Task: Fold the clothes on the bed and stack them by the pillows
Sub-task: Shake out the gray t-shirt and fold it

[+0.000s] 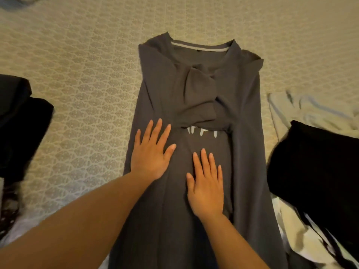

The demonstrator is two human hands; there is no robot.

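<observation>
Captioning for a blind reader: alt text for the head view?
Both hands, left hand and right hand, press flat on a grey shirt with sleeves folded in, spread on a patterned bedspread. Dark clothes lie alongside.

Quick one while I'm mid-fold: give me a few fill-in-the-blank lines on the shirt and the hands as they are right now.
1. Both hands, left and right, lie ____ on the grey shirt.
2. The shirt's sleeves are folded ____ over its chest.
3. The shirt's collar points ____ from the person.
4. The black garment lies to the shirt's ____.

Missing words: flat; inward; away; right
</observation>
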